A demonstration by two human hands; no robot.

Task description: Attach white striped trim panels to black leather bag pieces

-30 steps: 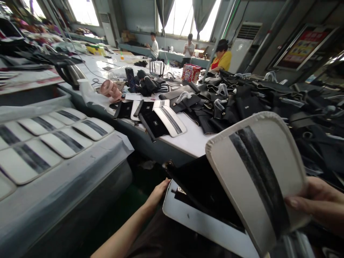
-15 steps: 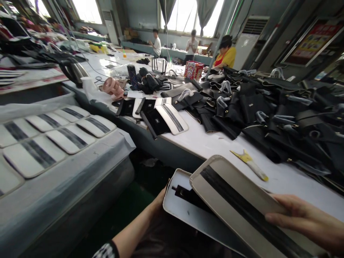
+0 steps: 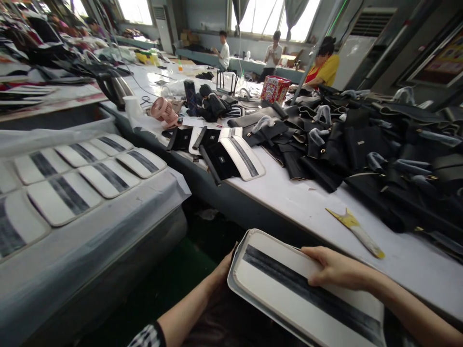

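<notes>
A cream panel with a dark stripe and rounded corners (image 3: pixel 275 284) lies over a pale, similarly shaped piece (image 3: pixel 249 295), whose rim shows along the left and lower sides. My left hand (image 3: pixel 223 270) grips the far left end of the pale piece, its fingers mostly hidden behind it. My right hand (image 3: pixel 333 269) is closed on the upper edge of the striped panel, thumb on top across the stripe and fingers at the far edge. Both pieces are held low in front of me, beside the white table (image 3: pixel 289 207).
Several striped panels (image 3: pixel 108 177) lie on the covered stand at left. On the table are a yellow-ended tool (image 3: pixel 356 231), black pieces with cream flaps (image 3: pixel 220 159), a pink fan (image 3: pixel 163 112) and a heap of black bags (image 3: pixel 347 144). People sit or stand farther back.
My right hand has brought the striped panel left and down, so it now covers most of the pale piece. The dark slot on that piece is now hidden.
</notes>
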